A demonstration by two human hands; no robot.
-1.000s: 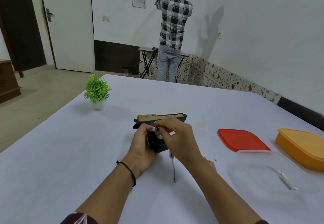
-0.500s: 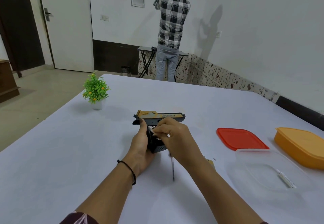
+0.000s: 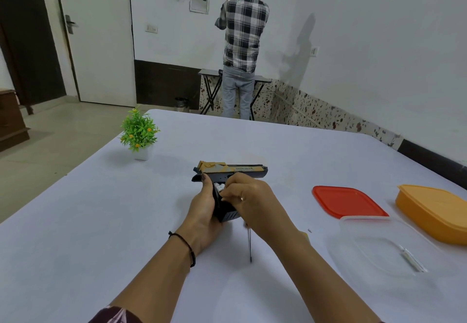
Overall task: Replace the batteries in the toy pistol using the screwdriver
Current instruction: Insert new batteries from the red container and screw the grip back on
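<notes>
The black and gold toy pistol (image 3: 235,169) lies on its side at the middle of the white table (image 3: 75,234). My left hand (image 3: 206,211) grips its black handle from the left. My right hand (image 3: 249,202) reaches over the handle, fingertips pinched on a white battery (image 3: 218,186) in the open compartment. The thin metal shaft of the screwdriver (image 3: 250,244) sticks out from under my right hand towards me; its handle is hidden, and I cannot tell whether the hand holds it.
A red lid (image 3: 346,201), an orange container (image 3: 437,211) and a clear tub (image 3: 379,247) with a small white item inside sit at the right. A tiny dark screw (image 3: 309,231) lies by my right wrist. A small potted plant (image 3: 139,133) stands far left. A person stands at the back wall.
My right fingertips have shifted slightly down along the handle's open compartment. The pistol, my left hand and the screwdriver shaft stay about where they were.
</notes>
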